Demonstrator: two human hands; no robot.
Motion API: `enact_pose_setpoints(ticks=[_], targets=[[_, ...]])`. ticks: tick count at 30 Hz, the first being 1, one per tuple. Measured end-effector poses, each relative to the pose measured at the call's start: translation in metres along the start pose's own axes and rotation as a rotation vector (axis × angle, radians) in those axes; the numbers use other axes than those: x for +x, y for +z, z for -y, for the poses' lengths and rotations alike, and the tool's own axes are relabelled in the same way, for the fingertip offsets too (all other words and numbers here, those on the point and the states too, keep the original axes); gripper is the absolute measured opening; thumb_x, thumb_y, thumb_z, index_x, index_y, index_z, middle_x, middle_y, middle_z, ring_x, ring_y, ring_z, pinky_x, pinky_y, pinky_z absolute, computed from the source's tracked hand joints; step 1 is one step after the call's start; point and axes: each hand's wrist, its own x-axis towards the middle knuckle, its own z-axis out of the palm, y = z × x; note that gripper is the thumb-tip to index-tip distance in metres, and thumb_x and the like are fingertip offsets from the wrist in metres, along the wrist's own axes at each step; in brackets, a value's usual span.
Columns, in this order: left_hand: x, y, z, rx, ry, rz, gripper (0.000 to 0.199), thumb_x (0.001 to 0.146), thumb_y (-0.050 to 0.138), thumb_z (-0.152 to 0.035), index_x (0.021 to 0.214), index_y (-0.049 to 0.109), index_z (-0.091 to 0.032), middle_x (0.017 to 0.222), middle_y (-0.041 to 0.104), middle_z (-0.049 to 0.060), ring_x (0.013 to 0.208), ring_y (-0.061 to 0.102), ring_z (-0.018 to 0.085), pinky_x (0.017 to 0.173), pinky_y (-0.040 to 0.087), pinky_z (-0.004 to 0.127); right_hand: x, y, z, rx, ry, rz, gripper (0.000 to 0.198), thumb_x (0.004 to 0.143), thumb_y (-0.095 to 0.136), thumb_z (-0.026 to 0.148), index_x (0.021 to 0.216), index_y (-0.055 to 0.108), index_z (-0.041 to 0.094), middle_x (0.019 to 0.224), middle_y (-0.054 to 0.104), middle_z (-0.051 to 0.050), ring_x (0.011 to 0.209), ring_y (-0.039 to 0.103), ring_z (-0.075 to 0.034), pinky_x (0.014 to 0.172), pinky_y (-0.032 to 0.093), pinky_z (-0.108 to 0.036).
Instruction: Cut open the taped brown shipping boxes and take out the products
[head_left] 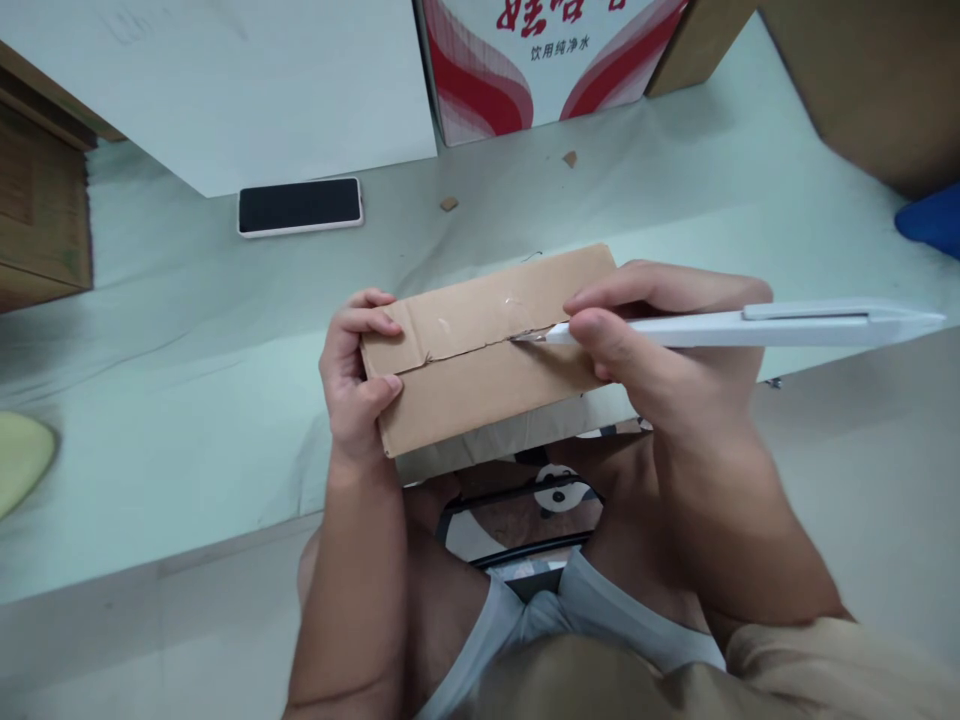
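Note:
A small brown cardboard box [487,385] is held over the near edge of the table, tilted a little up to the right. My left hand [362,370] grips its left end, fingers on top and thumb on the near side. A dark, ragged line runs along the seam on its upper face. In my right hand [645,330] is a white pen [810,325], pinched near the tip by thumb and forefinger. Its metal tip touches the seam near the middle of the box. The remaining right fingers curl behind the box's right end and are partly hidden.
A phone [300,207] lies on the pale green table [187,420] in front of a white box [262,80]. A red and white carton [555,60] stands at the back. Two brown scraps [448,204] lie nearer. Something blue [934,220] is at the right edge, something yellow-green [22,460] at the left.

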Motion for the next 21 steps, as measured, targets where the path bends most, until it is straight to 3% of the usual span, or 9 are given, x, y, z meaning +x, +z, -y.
enact_pose_setpoints(ticks=[4, 8, 15, 21], targets=[[-0.001, 0.0, -0.001, -0.023, 0.012, 0.011, 0.047, 0.054, 0.078, -0.059, 0.083, 0.063, -0.025, 0.104, 0.061, 0.007, 0.111, 0.052, 0.032, 0.09, 0.039, 0.043, -0.001, 0.0, -0.002, -0.006, 0.019, 0.028, 0.015, 0.084, 0.081, 0.038, 0.086, 0.073, 0.026, 0.071, 0.067, 0.002, 0.064, 0.063, -0.014, 0.057, 0.054, -0.03], [0.0, 0.001, -0.004, -0.001, -0.021, 0.0, 0.05, 0.051, 0.078, -0.062, 0.08, 0.06, -0.025, 0.101, 0.06, 0.007, 0.11, 0.053, 0.032, 0.089, 0.041, 0.043, -0.005, 0.004, -0.008, -0.016, -0.036, -0.076, 0.012, 0.092, 0.072, 0.039, 0.095, 0.067, 0.028, 0.069, 0.061, 0.003, 0.055, 0.055, -0.012, 0.05, 0.047, -0.029], [-0.001, 0.002, -0.003, 0.0, 0.003, -0.01, 0.048, 0.053, 0.077, -0.061, 0.082, 0.062, -0.026, 0.105, 0.062, 0.008, 0.111, 0.052, 0.033, 0.091, 0.04, 0.045, -0.007, 0.008, -0.014, 0.019, -0.068, -0.199, 0.008, 0.092, 0.07, 0.031, 0.088, 0.063, 0.028, 0.069, 0.059, 0.004, 0.054, 0.051, -0.011, 0.048, 0.042, -0.028], [-0.002, 0.003, -0.003, -0.047, 0.04, -0.028, 0.053, 0.055, 0.076, -0.062, 0.092, 0.064, -0.027, 0.108, 0.063, 0.007, 0.11, 0.054, 0.032, 0.093, 0.04, 0.045, -0.014, 0.006, 0.001, 0.113, -0.109, -0.282, 0.012, 0.086, 0.074, 0.026, 0.08, 0.064, 0.028, 0.068, 0.061, 0.003, 0.053, 0.052, -0.012, 0.046, 0.041, -0.029]])
